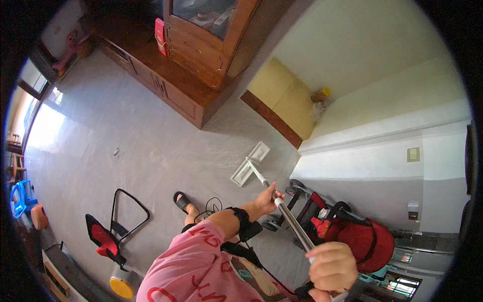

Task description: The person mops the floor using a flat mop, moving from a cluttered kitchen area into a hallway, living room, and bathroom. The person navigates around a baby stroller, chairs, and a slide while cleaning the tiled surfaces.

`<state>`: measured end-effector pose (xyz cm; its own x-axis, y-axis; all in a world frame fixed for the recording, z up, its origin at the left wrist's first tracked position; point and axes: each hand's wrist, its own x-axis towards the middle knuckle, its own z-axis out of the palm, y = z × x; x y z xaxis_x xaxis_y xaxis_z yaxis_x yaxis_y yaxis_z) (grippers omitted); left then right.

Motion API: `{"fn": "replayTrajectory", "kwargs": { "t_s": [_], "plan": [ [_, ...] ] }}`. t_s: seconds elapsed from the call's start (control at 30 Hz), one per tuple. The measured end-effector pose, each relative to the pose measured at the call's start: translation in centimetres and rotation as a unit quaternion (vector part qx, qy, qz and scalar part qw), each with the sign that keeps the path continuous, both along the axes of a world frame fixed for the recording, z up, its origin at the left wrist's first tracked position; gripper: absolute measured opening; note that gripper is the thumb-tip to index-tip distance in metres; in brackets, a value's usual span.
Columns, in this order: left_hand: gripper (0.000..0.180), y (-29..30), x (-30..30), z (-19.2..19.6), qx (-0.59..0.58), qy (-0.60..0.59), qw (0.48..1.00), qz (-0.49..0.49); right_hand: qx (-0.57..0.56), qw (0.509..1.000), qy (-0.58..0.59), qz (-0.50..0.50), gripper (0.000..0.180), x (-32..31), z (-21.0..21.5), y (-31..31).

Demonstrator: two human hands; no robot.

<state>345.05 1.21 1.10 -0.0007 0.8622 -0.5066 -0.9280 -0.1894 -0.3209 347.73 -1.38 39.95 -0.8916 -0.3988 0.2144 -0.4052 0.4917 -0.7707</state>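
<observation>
Although the head view showed the mop (291,221) set on the floor (166,156), it did not show how much floor had been covered or how much was left. The left hand (266,201) was closed around the lower part of the pole; the right hand (332,269) was closed around its upper end. The mop head (242,174) lay beyond both hands, nearer the left, between the cabinet (176,102) and the stroller (365,244), near the floor's edge at the wall (347,158).

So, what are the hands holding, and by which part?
A flat mop, by its pole: the left hand lower, nearer the mop head, the right hand higher up.
</observation>
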Motion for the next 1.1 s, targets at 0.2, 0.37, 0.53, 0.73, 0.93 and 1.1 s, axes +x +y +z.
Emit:
{"fn": "replayTrajectory", "kwargs": {
  "t_s": [0.2,0.37,0.53,0.73,0.93,1.1],
  "plan": [
    [0.021,6.0,1.0,-4.4,-0.001,-0.003,1.000,0.005,-0.009,0.993,-0.102,-0.052,0.015,-0.6,-4.7,3.6],
    [0.019,7.0,-0.5,-3.7,0.014,0.056,0.997,-0.056,-0.067,0.980,0.083,-0.167,0.017,0.7,-5.3,6.5],
    [0.024,2.4,-4.1,-0.9,-0.021,0.089,0.993,-0.081,-0.147,0.947,0.112,-0.263,0.026,1.1,-3.5,7.5],
    [0.022,-10.9,-11.3,-2.0,-0.070,0.126,0.990,0.007,-0.207,0.971,0.095,-0.073,0.030,-5.4,-4.3,5.6],
    [0.015,-27.3,-20.4,-6.3,-0.303,0.142,0.931,0.147,-0.274,0.958,-0.040,0.076,0.017,-14.9,-10.4,-3.2],
    [0.010,-37.9,-27.6,-9.3,-0.362,0.164,0.882,0.252,-0.230,0.958,-0.129,0.109,0.014,-19.6,-15.2,-12.1]
  ]
}}
